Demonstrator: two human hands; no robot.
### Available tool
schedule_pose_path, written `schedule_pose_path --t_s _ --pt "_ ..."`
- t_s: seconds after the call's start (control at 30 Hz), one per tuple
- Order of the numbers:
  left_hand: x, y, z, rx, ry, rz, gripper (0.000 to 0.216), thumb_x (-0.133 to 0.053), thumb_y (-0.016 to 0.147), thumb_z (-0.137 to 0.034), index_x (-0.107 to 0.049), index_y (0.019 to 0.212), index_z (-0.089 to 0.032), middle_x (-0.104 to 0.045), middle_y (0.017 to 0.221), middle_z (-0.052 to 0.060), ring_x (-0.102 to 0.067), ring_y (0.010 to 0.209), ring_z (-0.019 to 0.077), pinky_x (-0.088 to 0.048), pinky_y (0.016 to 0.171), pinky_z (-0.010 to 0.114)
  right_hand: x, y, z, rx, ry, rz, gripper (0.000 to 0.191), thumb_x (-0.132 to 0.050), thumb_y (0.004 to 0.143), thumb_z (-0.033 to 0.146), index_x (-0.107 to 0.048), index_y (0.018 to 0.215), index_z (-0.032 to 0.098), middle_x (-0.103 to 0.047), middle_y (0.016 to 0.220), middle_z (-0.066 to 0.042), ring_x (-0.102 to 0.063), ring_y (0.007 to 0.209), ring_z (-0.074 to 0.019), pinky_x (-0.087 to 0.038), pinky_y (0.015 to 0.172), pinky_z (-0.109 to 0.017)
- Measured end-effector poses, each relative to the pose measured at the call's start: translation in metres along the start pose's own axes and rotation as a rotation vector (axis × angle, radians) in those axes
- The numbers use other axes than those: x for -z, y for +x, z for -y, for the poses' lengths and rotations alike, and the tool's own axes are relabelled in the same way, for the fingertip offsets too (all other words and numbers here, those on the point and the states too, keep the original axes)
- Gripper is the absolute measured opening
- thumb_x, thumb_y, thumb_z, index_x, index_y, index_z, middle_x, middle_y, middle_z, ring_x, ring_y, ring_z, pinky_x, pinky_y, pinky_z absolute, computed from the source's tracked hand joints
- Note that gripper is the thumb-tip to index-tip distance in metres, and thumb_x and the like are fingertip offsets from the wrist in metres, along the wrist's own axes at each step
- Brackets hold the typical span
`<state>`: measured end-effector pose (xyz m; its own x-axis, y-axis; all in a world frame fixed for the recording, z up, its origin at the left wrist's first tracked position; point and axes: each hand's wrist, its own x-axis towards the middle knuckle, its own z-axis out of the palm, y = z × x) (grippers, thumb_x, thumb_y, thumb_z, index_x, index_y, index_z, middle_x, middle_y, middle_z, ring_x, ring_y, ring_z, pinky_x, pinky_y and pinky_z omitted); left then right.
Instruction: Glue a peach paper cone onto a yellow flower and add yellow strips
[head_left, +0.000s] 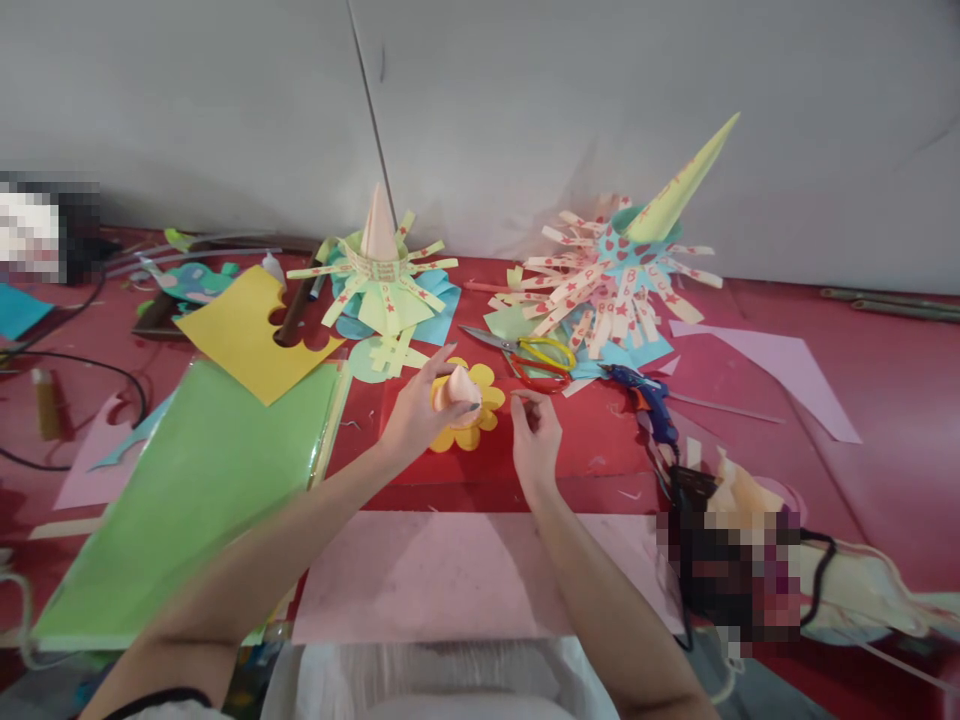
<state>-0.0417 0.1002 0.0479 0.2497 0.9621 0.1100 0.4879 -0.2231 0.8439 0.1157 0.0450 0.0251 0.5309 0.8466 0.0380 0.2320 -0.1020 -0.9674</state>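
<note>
My left hand [418,412] has its thumb and fingers closed around a small pale-pink paper cone [460,384]. The cone sits at the middle of a yellow paper flower [491,398] with rounded petals. Under the flower lies a red sheet [600,435]. Just right of the petals, my right hand [537,440] is held apart from the flower with its fingers curled and pinched; anything between the fingertips is hidden or too small to make out. Beyond that hand lie scissors [551,352] with yellow and red handles, and a blue glue gun [646,394] is to their right.
Two fringed paper cone hats, one pink-tipped [381,240] and one yellow-tipped [667,205], stand by the wall. A green sheet pack [202,500] and a cut yellow sheet [251,335] lie left. A pink sheet [480,580] lies nearest me. A cable runs from the glue gun.
</note>
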Motion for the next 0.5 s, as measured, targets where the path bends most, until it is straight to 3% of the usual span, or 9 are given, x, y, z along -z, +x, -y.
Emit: schedule_pose_path --t_s 0.23,0.5 --pt "0.014 0.014 0.015 0.019 -0.114 0.334 0.069 -0.066 0.07 -0.029 -0.04 0.133 -0.03 -0.054 0.128 0.004 -0.049 0.119 0.023 -0.044 0.096 0.036 0.0 0.003 -0.003 -0.013 0.034 -0.002 0.02 -0.051 0.082 0.037 -0.059 0.086 0.019 -0.057 0.071 0.001 -0.05 0.063 -0.0116 -0.041 0.062 -0.025" --pt "0.011 0.013 0.017 -0.027 -0.014 0.277 0.062 -0.065 0.07 -0.025 -0.046 0.128 -0.03 -0.059 0.119 0.003 -0.052 0.114 0.0221 -0.041 0.098 0.039 -0.001 0.003 -0.004 -0.007 0.021 0.005 0.02 -0.053 0.082 0.036 -0.059 0.086 0.019 -0.058 0.074 0.001 -0.051 0.066 -0.0119 -0.041 0.064 -0.025"
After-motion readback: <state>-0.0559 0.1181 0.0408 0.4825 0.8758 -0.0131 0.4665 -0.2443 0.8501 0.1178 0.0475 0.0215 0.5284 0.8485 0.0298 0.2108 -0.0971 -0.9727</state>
